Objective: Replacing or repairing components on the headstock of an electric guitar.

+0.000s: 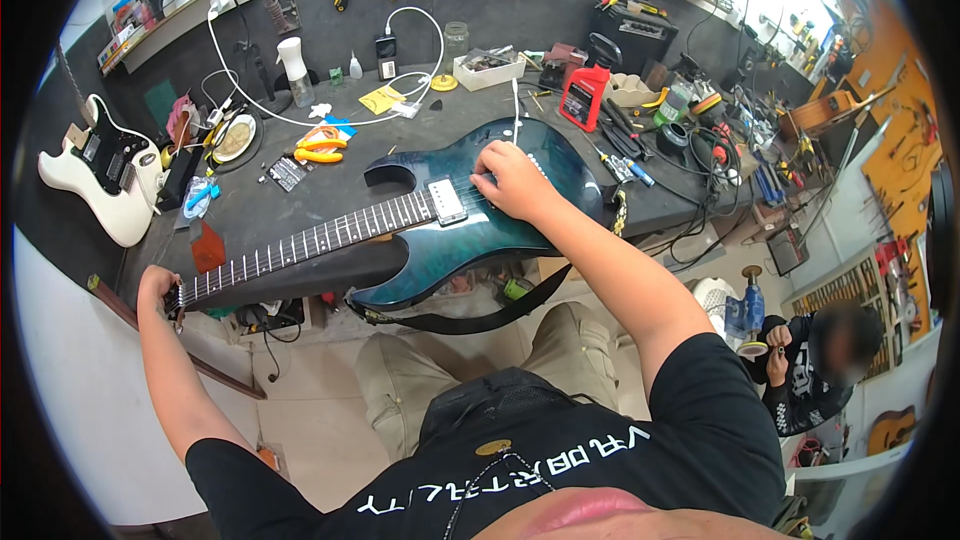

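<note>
Glossy teal guitar [472, 240] — smooth, curvy, double-horned.

So this is a black short-sleeve tee [690, 415], sleeves [235, 485] ending way back from the fingers [485, 183], with chunky white lettering [575, 461] across it. Also a dark beaded necklace [455, 516], oval gold-coloured pendant [493, 447], and khaki trousers [393, 380] closer in than the fingers.

A glossy teal electric guitar [455, 243] lies face-up.
</note>
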`<state>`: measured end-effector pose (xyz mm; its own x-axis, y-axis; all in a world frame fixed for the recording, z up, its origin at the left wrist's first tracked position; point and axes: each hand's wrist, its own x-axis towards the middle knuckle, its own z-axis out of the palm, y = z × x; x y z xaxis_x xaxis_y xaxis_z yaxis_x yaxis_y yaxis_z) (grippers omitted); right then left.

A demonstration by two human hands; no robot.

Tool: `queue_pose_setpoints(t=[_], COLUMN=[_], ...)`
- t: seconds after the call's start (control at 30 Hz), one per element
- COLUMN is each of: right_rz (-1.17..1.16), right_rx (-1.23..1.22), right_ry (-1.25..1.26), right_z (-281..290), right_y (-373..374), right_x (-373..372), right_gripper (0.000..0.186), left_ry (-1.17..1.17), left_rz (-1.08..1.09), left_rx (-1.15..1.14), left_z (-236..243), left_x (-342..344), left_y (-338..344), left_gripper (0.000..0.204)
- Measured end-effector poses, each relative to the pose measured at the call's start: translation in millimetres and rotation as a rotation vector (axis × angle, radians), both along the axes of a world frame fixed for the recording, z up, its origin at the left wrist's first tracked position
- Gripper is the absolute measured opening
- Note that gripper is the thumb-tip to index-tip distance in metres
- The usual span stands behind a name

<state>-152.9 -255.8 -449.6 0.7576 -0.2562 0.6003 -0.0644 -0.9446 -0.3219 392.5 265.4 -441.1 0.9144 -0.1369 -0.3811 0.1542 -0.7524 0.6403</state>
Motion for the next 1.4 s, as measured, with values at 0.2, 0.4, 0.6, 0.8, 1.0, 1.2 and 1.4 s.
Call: queue_pose_setpoints(t=[0.2, 0.4, 0.6, 0.8, 1.0, 1.2, 1.4], right_rz=[0.017, 0.164, 0.026, 0.246, 0.249, 0.262, 0.271], right_rx=[-0.041, -0.025, -0.082, -0.115, -0.021, -0.027, 0.037], right_ry=[0.009, -0.132, 0.046, 0.026, 0.050, 0.014, 0.037], right_z=[-2.8, -4.5, 14.6, 5.8, 7.2, 6.7, 3.2], right_y=[-6.4, 10.9, -6.6, -1.6, 7.6, 0.1, -3.2], right_x=[-8.6, 29.3, -19.3, 0.1, -2.5, -13.6, -9.1], right_gripper=[0.016, 0.016, 0.022, 0.024, 0.027, 0.028, 0.039], left_ry=[0.042, -0.661, -0.861, -1.104, -0.832, -0.555, -0.672], left_rz=[0.003, -0.509, 0.020, 0.086, -0.678, -0.781, -0.773], left_rx=[-0.067, 0.517, -0.151, -0.516, 0.005, -0.146, -0.068], left_z=[-46.1, -2.3, -26.8, -82.5, -219.3, -225.2, -232.0], left_x=[39.9, 87.7, -60.3, -284.4, -474.2, -441.4, -446.9], left_y=[-2.5, 141.2, -36.8, -40.8, -97.5, -134.0, -143.4], left_gripper=[0.024, 0.032, 0.034, 0.010, 0.020, 0.009, 0.011])
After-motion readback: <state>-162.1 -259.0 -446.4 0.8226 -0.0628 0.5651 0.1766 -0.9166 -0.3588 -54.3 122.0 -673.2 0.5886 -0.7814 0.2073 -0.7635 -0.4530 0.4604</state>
